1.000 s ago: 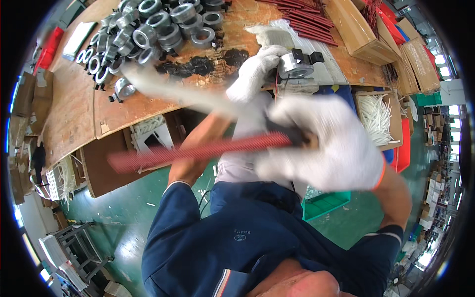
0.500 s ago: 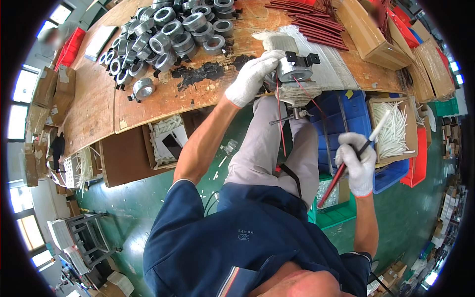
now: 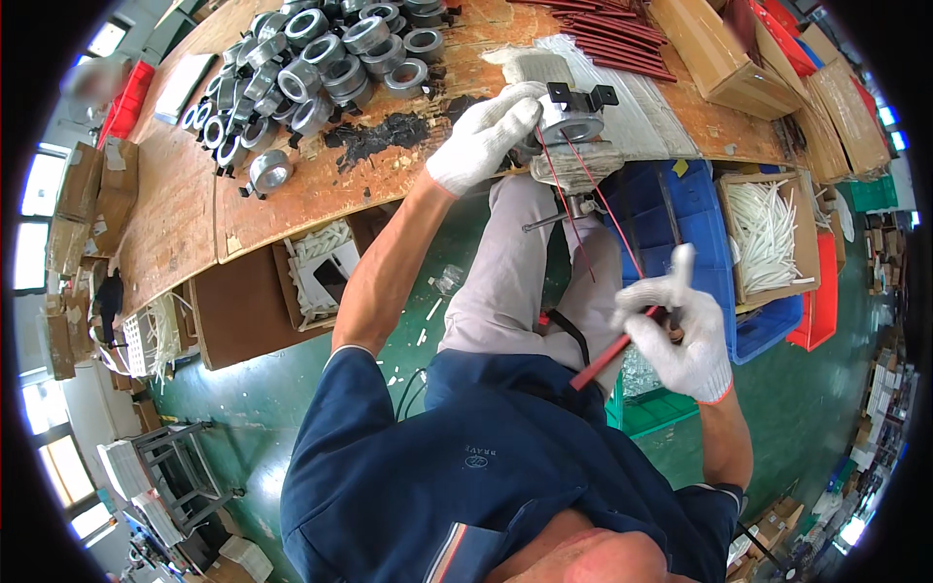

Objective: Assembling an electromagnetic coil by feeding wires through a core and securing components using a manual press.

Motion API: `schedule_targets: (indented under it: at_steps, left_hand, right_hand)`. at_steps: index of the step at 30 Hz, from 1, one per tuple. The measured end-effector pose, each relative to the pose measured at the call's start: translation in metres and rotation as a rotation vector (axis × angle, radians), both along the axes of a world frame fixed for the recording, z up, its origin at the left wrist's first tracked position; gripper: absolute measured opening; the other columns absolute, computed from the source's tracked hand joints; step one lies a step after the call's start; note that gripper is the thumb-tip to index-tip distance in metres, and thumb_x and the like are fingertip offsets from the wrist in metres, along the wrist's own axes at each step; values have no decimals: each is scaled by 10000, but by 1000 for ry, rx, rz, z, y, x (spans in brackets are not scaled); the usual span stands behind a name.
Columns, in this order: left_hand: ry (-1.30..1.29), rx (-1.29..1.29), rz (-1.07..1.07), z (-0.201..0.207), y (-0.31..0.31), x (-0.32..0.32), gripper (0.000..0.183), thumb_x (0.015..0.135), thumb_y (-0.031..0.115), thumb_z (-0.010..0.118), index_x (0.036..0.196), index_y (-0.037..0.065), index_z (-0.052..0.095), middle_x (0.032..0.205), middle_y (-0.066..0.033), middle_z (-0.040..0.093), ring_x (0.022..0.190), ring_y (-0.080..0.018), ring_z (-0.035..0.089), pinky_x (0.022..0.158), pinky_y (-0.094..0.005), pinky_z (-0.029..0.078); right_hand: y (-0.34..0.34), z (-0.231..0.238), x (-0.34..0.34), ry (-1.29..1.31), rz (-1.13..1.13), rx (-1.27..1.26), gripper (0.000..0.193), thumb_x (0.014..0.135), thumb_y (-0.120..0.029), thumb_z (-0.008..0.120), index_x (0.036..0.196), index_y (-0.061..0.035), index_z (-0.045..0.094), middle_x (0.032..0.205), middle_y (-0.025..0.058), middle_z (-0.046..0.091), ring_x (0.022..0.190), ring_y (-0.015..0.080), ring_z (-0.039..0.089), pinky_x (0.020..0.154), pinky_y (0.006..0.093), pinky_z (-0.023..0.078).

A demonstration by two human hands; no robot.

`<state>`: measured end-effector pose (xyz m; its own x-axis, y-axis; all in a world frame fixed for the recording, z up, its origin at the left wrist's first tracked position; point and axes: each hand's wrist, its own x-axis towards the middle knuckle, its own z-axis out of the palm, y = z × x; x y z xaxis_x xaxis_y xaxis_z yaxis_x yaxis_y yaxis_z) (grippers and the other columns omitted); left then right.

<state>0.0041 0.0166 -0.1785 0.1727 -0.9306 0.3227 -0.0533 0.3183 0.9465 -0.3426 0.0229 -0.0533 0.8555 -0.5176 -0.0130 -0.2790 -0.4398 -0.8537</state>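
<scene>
Metal ring (image 3: 571,128), fitted with a black bracket (image 3: 583,99): head view, positioned at the front edge of the wooden workbench (image 3: 190,209), directly over a vise (image 3: 575,170). Whether the vise clamps the ring cannot be told.

Left hand (image 3: 491,136) (white glove): placed at the left side of the ring. Fingers are nearly together, with the tips against the part; how firmly they close on it cannot be told. 2 red wires extend from the ring. Wire 1 (image 3: 564,209) hangs free in front of the vise. Wire 2 (image 3: 612,216) runs down toward the right hand (image 3: 685,335).

Right hand (white glove, orange cuff edge): held below and to the right of the vise, well apart from the ring. Fingers are curled around a red-handled tool (image 3: 600,364), its handle pointing down and to the left. Whether the fingers also pinch wire 2 cannot be told.

Surroundings: a pile of metal rings (image 3: 335,68) occupies the bench left of the ring; 1 loose ring (image 3: 270,172) lies nearer the front edge. Red rods (image 3: 622,49) lie at the rear. Right of the vise, below bench level, are a blue bin (image 3: 708,255) and a carton (image 3: 807,228) of white tubes (image 3: 763,238).
</scene>
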Motion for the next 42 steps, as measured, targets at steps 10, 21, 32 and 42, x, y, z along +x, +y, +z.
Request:
schedule_targets:
  at_steps: [10,21,32,42]
  left_hand:
    - [97,-23,58,5,1,-14,479,1150,343,561,1452,-28,602,1254,-40,663,1141,-130,578,1022,-297,477]
    - [357,-164,-244,8,10,-17,469,1057,349,668,1325,-30,603,1282,-177,604,1261,-317,547,1133,-421,397]
    - [189,-12,18,7,3,-14,434,1123,282,607,1410,-43,616,1331,-78,639,1291,-188,551,1163,-334,400]
    - [106,11,113,6,-1,-14,417,1154,325,544,1337,-37,641,1180,-33,643,1070,-108,554,959,-277,469]
  right_hand:
    - [50,50,94,282,459,-1191,110,821,-229,691,824,-132,640,660,41,607,553,192,636,457,374,497]
    - [-85,67,326,108,367,-672,425,918,-389,725,854,27,779,841,208,787,785,241,796,650,426,619]
    - [-189,13,214,198,-204,-18,476,1039,-536,664,937,-72,633,712,-41,523,546,70,482,465,269,404]
    - [-3,-36,-6,-29,-198,519,535,1153,-270,524,1620,-28,425,812,26,620,549,62,539,488,219,468]
